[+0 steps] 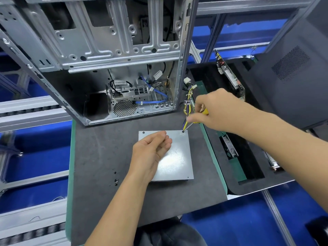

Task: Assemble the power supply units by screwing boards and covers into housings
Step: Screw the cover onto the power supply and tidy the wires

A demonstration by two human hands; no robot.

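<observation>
At frame centre, the right hand point(215, 108) gripped a screwdriver point(190, 124) on the cover point(177, 157) corner screw point(183, 132); the left hand point(152, 151), loosely curled, steadied it. Remaining corners likely followed.

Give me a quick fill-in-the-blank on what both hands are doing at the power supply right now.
1. The right hand holds a ____ with a yellow handle.
2. Its tip meets the metal cover at the far ____ corner.
3. The left hand rests on the ____.
4. Loose screws lie on the grey mat, ____ of the cover.

Missing words: screwdriver; right; cover; left
</observation>
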